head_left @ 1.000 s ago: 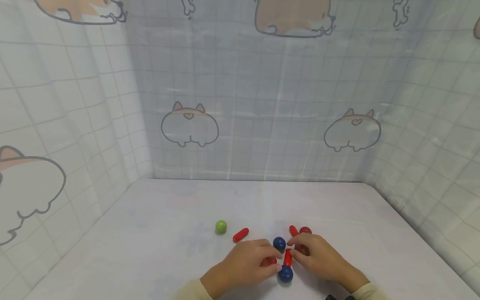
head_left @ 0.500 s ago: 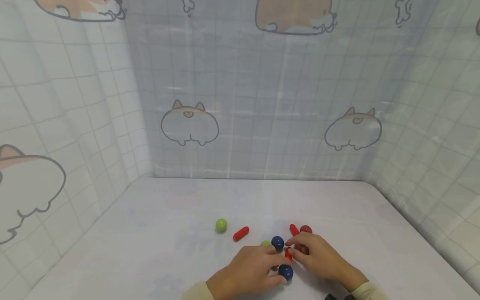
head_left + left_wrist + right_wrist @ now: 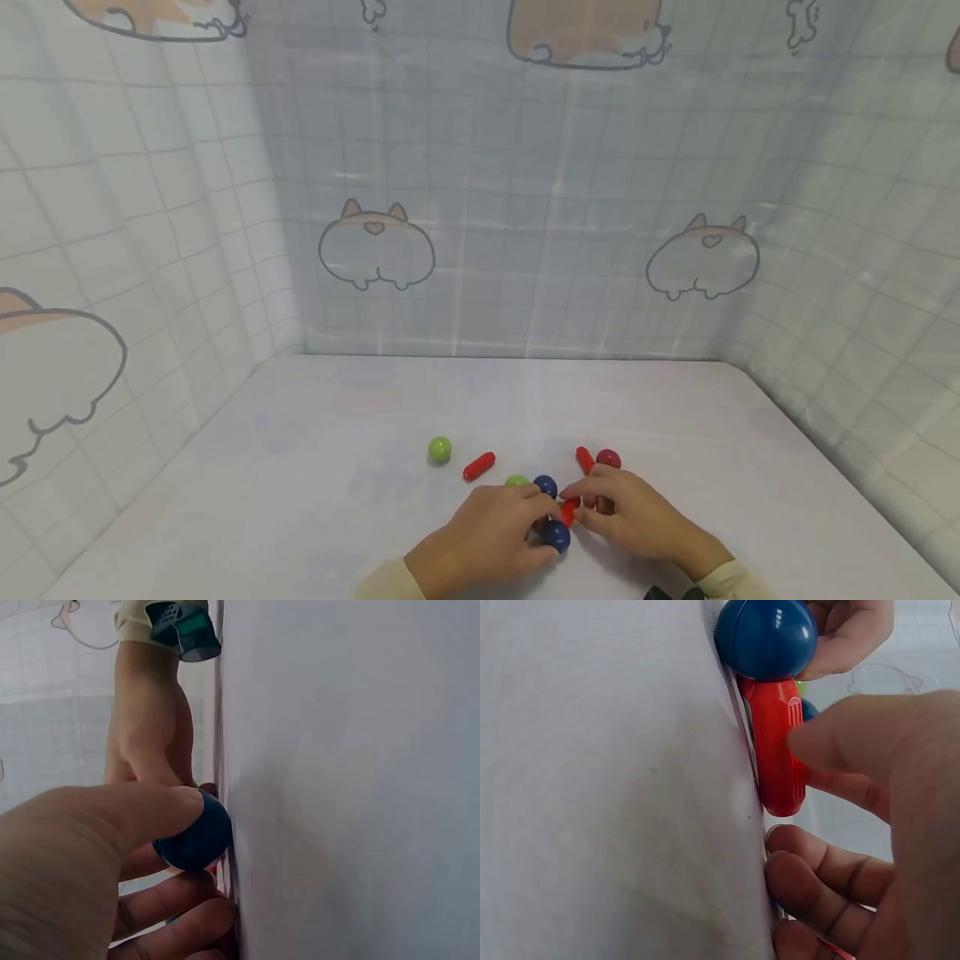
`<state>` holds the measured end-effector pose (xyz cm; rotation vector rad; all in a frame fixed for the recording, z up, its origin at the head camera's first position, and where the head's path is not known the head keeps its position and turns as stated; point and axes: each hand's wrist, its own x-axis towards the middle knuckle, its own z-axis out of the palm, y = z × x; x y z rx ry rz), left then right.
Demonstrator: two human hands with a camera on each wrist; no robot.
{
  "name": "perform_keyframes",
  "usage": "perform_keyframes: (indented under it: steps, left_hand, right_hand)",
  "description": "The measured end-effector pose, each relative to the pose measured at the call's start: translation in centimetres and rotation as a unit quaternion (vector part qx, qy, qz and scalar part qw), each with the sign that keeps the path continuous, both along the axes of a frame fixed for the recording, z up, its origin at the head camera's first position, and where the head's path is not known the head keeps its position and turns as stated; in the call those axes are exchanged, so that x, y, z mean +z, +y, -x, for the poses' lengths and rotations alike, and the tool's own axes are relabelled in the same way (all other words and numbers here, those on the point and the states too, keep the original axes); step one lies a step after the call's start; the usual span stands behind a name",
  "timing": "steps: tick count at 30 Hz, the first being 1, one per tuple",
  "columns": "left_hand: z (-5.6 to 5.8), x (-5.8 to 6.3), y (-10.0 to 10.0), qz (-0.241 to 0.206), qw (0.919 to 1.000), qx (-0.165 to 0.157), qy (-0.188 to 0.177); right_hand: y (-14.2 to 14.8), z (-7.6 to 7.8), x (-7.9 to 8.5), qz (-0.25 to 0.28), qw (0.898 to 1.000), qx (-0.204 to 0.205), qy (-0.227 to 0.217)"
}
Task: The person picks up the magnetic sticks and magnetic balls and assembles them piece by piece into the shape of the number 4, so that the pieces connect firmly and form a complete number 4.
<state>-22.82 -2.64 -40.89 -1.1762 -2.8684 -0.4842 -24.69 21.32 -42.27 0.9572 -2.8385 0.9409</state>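
Observation:
My left hand [image 3: 491, 533] grips a shiny blue ball [image 3: 556, 537] between thumb and fingers; in the left wrist view the thumb lies across this blue ball [image 3: 201, 840]. A red grooved stick [image 3: 778, 742] meets the ball end to end. Thumb and index finger of my right hand [image 3: 633, 512] pinch that red stick [image 3: 567, 512], while the other fingers curl down at the tabletop. Just beyond the fingers sit a second blue ball [image 3: 546, 485] and a green ball [image 3: 517, 481], partly covered by the left hand.
Farther left lie another green ball [image 3: 440, 450] and a loose red stick [image 3: 478, 467]. Past the right hand are a red stick [image 3: 584, 459] and a dark red ball [image 3: 608, 458]. A patterned curtain [image 3: 487, 167] surrounds the white tabletop [image 3: 360, 417] on three sides.
My left hand has closed round the near blue ball. That ball, its red stick and the second blue ball have shifted a little left, and the green ball beside them has come into view.

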Motion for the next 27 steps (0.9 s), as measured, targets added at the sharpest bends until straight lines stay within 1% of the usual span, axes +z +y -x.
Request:
perform_keyframes:
  steps: [5, 9, 12, 15, 18, 21, 23, 25, 27]
  left_hand:
    - [0.26, -0.09, -0.33, -0.014, 0.9999, 0.003, -0.005]
    - [0.43, -0.23, -0.41, -0.019, 0.9996, 0.009, -0.016]
    - [0.52, -0.34, -0.41, -0.015, 0.9995, 0.015, -0.024]
    - [0.59, -0.37, -0.42, -0.011, 0.9995, 0.013, -0.025]
    - [0.62, -0.37, -0.49, -0.006, 0.9999, -0.001, -0.015]
    - [0.63, -0.26, -0.56, 0.004, 0.9997, -0.024, 0.006]
    - [0.57, -0.11, -0.53, 0.009, 0.9993, -0.033, 0.018]
    - [0.49, 0.05, -0.45, 0.013, 0.9992, -0.031, 0.021]
    - [0.44, 0.12, -0.35, 0.013, 0.9995, -0.021, 0.019]
  right_hand:
    - [-0.14, 0.03, 0.01, -0.005, 1.0, 0.008, -0.001]
    - [-0.23, 0.16, -0.17, -0.01, 1.0, -0.005, -0.009]
    - [-0.23, 0.26, -0.33, -0.009, 1.0, -0.011, -0.016]
    - [-0.19, 0.31, -0.44, -0.011, 1.0, -0.015, -0.018]
    - [-0.12, 0.32, -0.49, -0.014, 1.0, -0.018, -0.016]
    - [0.02, 0.27, -0.53, -0.014, 1.0, -0.016, -0.008]
    - [0.12, 0.27, -0.57, -0.014, 1.0, -0.014, -0.001]
    - [0.16, 0.31, -0.62, -0.014, 1.0, -0.012, 0.001]
    - [0.15, 0.4, -0.66, -0.015, 1.0, -0.014, 0.0]
